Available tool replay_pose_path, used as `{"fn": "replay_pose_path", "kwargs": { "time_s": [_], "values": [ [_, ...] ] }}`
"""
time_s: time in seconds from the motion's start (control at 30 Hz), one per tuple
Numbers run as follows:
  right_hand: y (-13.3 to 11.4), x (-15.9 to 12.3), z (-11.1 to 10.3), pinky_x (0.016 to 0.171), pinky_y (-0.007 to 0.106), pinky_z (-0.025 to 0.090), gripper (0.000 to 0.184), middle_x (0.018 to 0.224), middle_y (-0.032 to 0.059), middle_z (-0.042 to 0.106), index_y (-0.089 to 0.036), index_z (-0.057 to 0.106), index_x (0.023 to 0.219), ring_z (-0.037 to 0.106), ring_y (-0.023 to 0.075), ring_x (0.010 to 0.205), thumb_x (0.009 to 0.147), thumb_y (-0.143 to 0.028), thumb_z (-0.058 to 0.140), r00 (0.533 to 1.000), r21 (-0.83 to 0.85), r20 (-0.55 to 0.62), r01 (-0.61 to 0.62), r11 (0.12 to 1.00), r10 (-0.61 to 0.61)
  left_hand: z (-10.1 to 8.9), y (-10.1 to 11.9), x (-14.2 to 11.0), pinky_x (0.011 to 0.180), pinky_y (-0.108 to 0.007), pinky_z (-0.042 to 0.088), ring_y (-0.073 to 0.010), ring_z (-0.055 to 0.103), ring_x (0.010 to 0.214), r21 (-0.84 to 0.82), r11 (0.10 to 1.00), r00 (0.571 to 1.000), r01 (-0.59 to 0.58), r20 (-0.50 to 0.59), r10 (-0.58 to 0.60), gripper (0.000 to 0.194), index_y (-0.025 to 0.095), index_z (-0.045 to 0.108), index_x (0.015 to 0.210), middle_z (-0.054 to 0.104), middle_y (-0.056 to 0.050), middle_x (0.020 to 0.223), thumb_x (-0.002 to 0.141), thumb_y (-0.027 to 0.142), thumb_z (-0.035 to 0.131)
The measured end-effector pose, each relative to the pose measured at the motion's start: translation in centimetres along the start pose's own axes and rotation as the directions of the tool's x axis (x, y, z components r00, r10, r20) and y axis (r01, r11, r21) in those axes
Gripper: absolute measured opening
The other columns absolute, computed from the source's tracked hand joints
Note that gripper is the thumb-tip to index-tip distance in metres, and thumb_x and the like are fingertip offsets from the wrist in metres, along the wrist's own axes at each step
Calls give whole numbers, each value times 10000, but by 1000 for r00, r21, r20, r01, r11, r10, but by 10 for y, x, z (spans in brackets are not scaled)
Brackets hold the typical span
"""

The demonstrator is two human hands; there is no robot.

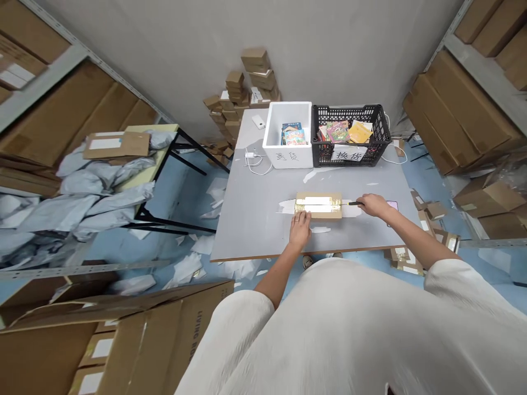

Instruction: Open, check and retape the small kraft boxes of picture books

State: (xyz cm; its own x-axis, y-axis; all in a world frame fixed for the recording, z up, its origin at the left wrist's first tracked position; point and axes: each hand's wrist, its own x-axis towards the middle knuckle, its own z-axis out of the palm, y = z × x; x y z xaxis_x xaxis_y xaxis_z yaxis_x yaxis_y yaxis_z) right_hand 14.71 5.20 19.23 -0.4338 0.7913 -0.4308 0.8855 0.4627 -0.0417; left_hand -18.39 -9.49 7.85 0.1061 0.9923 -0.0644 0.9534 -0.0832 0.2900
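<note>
A small brown cardboard box (325,214) with a white label and shiny clear tape lies flat on the grey table (247,230). My left hand (300,230) rests its outstretched fingertips on the box's near left edge; it grasps nothing. To the right of the box, my right hand (374,205) is wrapped round the dark handle of a knife (353,203). The knife's thin blade points left and reaches over the top of the box along the label. Whether the blade has cut into the tape cannot be made out.
Behind the box stand a white foam bin (288,158) and a black plastic crate (352,156), both holding colourful booklets. A phone (392,205) lies beside my right wrist. White cable (261,170) and paper scraps (321,229) lie on the table. Grey parcels (90,181) pile up left.
</note>
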Motion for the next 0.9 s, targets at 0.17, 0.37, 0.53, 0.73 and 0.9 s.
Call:
{"fn": "replay_pose_path", "kwargs": {
  "time_s": [0.17,0.37,0.53,0.73,0.9],
  "values": [
    [22,-14,3,853,361,502,348,1256,165,792,-222,803,1264,726,322,1116,1075,-343,538,997,73,-10,-69,995,70,-6,8,8,1350,-559,271,-369,388,1608,16,998,998,59,-2,-59,731,176,458,1655,540,-205,1622,932,199,563],
    [23,-29,33,823,296,489,383,1208,89,829,-232,789,1310,738,264,1063,1090,-370,508,992,377,-79,-65,924,102,-8,34,37,1282,-617,312,-408,417,1539,16,990,990,138,0,-138,611,186,528,1528,504,-230,1601,935,296,630],
    [14,-30,60,868,287,512,367,1231,89,825,-222,796,1291,739,255,1077,1089,-356,521,990,497,-111,-24,867,91,-8,59,70,1264,-563,346,-380,444,1507,-24,999,994,-32,100,34,601,229,504,1549,496,-195,1612,983,376,641],
    [21,-28,74,857,270,509,327,1207,74,827,-222,792,1254,742,235,1038,1094,-347,535,990,559,-121,8,829,72,-12,62,104,1198,-524,413,-360,558,1394,13,994,973,-107,205,102,473,259,604,1430,584,-160,1497,973,351,684],
    [24,-23,84,851,280,517,330,1183,66,832,-225,796,1237,742,236,1014,1073,-353,540,992,629,-112,21,777,65,-6,57,112,1220,-492,400,-354,634,1308,59,987,958,-147,257,127,502,206,616,1438,630,-174,1430,958,324,707]
  ]
}}
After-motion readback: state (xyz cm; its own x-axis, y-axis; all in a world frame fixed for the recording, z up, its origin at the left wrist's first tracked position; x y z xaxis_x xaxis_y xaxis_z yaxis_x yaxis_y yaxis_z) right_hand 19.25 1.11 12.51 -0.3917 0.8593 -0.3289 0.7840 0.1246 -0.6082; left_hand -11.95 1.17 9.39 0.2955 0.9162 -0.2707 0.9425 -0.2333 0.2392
